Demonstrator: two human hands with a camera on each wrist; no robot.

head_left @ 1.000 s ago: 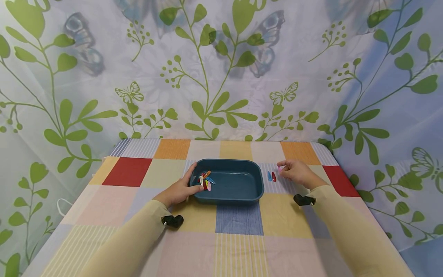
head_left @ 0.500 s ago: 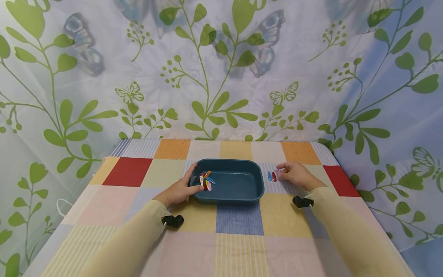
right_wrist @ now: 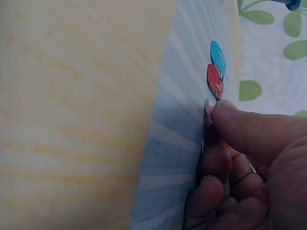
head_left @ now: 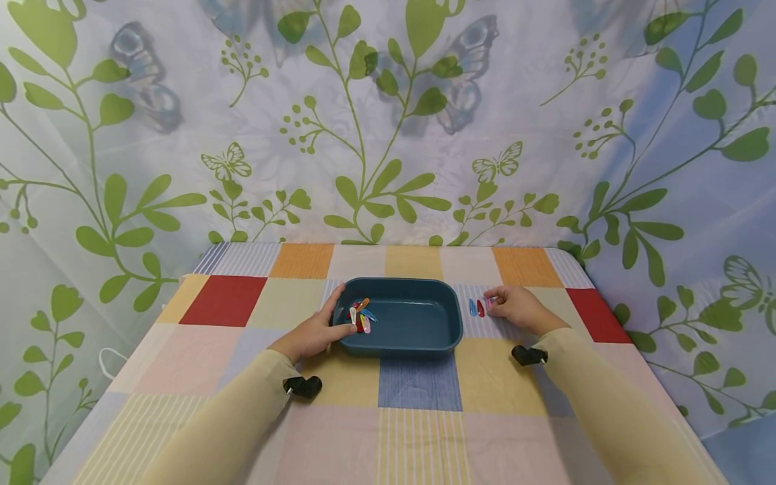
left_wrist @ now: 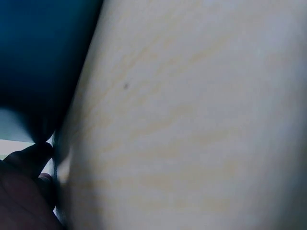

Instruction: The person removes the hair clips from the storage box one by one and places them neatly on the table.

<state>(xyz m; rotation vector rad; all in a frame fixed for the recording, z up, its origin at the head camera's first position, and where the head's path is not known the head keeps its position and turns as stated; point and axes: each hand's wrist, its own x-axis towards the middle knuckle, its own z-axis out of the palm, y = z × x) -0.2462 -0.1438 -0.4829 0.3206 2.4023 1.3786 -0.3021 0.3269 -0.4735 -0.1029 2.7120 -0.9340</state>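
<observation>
- The right hand (head_left: 515, 307) pinches a pink hair clip (right_wrist: 209, 111) between thumb and fingertips, low against the tabletop (head_left: 418, 431), just beside a red clip (head_left: 480, 308) and a blue clip (head_left: 472, 308) that lie side by side to the right of the tray.
- The pink clip is small and thin and little of it shows past the thumb; I judge it could slip from so slight a pinch and drop onto the cloth.
- The fingers are close enough to the red clip that a careless motion could nudge it or the blue one out of place.
- The left hand (head_left: 315, 333) grips the left rim of the dark blue tray (head_left: 424, 337), thumb on the edge. A pile of coloured clips (head_left: 360, 314) sits in the tray's left end; tipping the rim could slide them.
- The tabletop wears a patchwork cloth of coloured squares.
- A curtain (head_left: 388, 121) printed with green leaves and butterflies hangs behind and to both sides.
</observation>
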